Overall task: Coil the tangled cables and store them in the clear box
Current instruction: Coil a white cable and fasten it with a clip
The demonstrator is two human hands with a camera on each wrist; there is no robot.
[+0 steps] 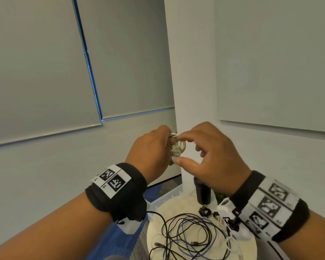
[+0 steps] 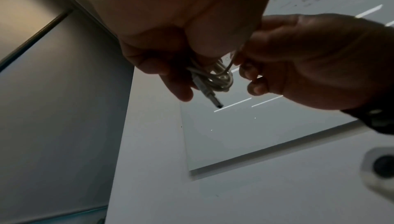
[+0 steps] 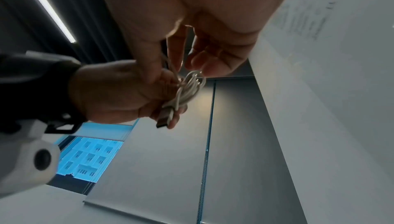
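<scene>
I hold a small coil of white cable [image 1: 178,145] up in front of me, well above the table. My left hand [image 1: 156,147] grips the coil, fingers curled round its bundled loops [image 2: 215,77]. A USB plug [image 2: 211,98] sticks out below them. My right hand [image 1: 204,149] meets the coil from the right. Its index finger and thumb pinch a thin strand [image 3: 173,66] at the coil's top. In the right wrist view the coil [image 3: 189,89] and plug [image 3: 165,118] lie against the left hand's fingers [image 3: 119,93]. A tangle of black and blue cables [image 1: 188,235] lies on the round white table [image 1: 169,207].
A black cylinder [image 1: 202,192] stands at the table's far side, with small black cable pieces [image 1: 205,212] beside it. A white pillar [image 1: 191,72] and walls rise behind the hands. Blue carpet [image 1: 120,239] shows left of the table.
</scene>
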